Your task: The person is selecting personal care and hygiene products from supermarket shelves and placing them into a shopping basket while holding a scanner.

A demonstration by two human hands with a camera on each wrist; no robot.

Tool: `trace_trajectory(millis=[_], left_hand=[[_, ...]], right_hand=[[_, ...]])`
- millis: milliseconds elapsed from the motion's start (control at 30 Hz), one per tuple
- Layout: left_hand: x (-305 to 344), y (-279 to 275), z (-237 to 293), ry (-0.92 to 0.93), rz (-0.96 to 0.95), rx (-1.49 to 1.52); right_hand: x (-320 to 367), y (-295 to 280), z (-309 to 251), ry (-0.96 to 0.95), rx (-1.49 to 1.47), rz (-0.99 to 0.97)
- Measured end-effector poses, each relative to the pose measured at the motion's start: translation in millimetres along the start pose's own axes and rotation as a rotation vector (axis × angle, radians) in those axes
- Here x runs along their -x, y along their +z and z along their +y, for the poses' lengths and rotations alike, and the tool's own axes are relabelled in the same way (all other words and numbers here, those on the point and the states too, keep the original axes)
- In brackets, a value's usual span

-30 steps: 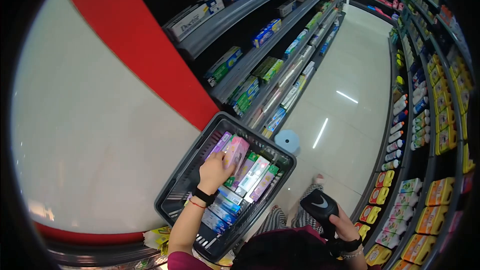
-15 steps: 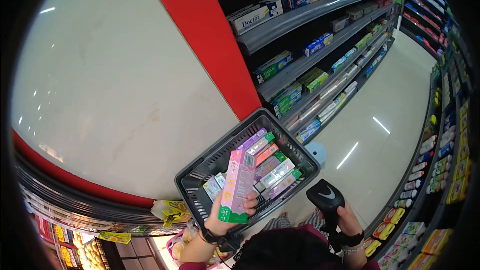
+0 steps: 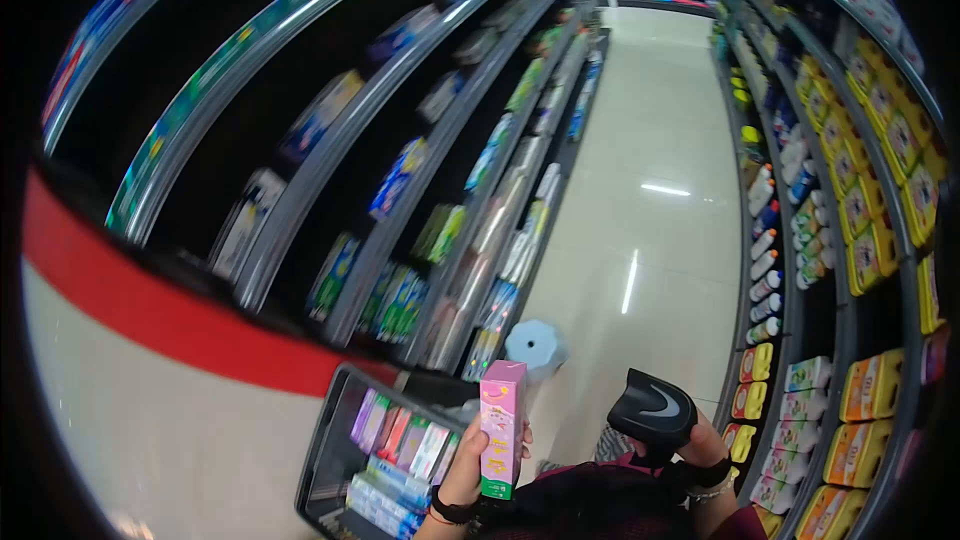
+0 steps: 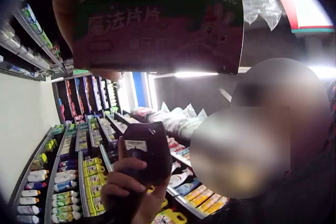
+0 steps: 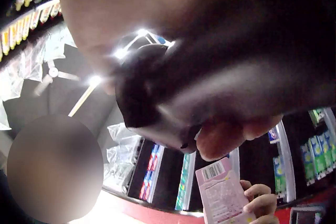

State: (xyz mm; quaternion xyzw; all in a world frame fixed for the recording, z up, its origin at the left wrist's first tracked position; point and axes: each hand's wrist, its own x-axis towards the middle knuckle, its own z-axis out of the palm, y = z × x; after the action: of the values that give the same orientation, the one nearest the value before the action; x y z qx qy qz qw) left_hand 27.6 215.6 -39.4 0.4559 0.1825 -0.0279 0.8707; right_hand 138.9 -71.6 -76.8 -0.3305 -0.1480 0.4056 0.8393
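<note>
So, a grasp apiece: pink box [image 3: 501, 432] (green-bottomed) in left hand [image 3: 463, 468], black scanner [image 3: 650, 412] in right hand [image 3: 704, 445].

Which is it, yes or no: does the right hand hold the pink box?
No, the left hand grips the pink box; the right hand holds a black scanner.

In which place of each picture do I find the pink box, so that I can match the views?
Head: the pink box is low, slightly right of centre, in the left hand.
Left wrist: across the top, very near the camera.
Right wrist: at the bottom edge, right of centre, barcode showing.
Shared landmark: the black scanner, right of the box, below it, and above it, respectively.
</note>
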Motion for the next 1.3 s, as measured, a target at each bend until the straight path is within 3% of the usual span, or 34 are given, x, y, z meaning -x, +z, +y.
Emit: trace_trajectory(millis=[67,200,400,533,600,667,733,867,1000,1200,1267,1300], left_hand=[[-47,36,-2,0.08,-0.062,-0.27],[-131,100,-15,0.147,-0.316,-0.39],[-214,174,-44,0.056,-0.627,-0.475],[-250,217,-51,-0.067,-0.638,-0.245],[-279,211,-54,-0.062,-0.701,-0.167],[-310,201,-59,-0.197,-0.601,-0.042],[-343,198,-55,-0.168,-0.655,0.073],[-414,201,-12,0.001,-0.338,-0.246],[-492,201,45,0.217,-0.334,-0.217],[-587,179,112,0.391,-0.193,-0.352],[-620,170,126,0.453,-0.116,-0.327],[-638,164,132,0.458,-0.103,-0.317]], right_hand=[[7,-21,-38,-0.033,0.004,0.089],[22,-64,-89,-0.129,0.047,0.237],[56,-117,-133,-0.204,-0.027,0.314],[59,-144,-134,-0.39,0.008,0.454],[42,-147,-149,-0.462,0.083,0.588],[25,-151,-166,-0.492,0.116,0.624],[3,-162,-182,-0.495,0.139,0.651],[-53,-193,-213,-0.482,0.213,0.585],[-132,-228,-247,-0.514,0.245,0.564],[-279,-260,-318,-0.371,0.331,0.432],[-330,-278,-341,-0.233,0.337,0.325],[-355,-279,-345,-0.23,0.347,0.383]])
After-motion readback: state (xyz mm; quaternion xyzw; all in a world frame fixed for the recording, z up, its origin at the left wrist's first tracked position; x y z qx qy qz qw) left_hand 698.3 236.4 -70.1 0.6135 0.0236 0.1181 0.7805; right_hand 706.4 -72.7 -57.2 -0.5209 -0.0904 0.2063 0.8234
